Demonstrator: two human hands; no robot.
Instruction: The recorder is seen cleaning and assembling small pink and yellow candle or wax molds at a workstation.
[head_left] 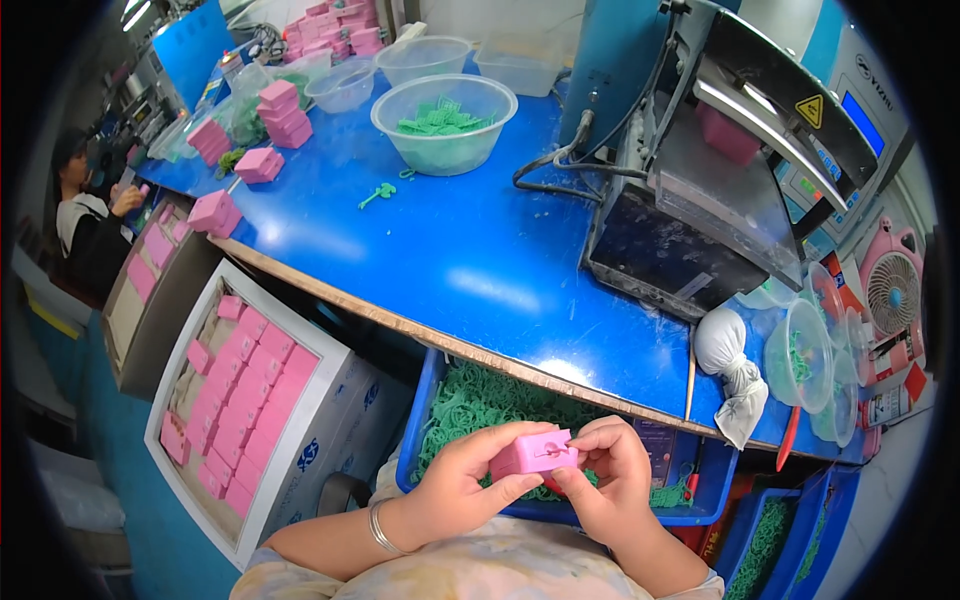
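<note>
A small pink rubber mold (541,453) with a dark keyhole-like mark on its face is held up in front of my body. My left hand (462,482) is closed round its left side, thumb along the lower edge. At its right end, the fingertips and thumb of my right hand (617,478) pinch the mold. Below both hands is a blue tray (408,455) heaped with thin green pieces (500,395). Something red, partly hidden, shows just under the mold.
On the blue table (480,250) are a clear bowl (445,155) of green pieces, one loose green piece (378,195) and stacked pink molds (283,115). A machine (700,200) stands at right, beside a tied white cloth bag (727,365). A box of molds (255,485) is at left; a person (90,220) sits beyond.
</note>
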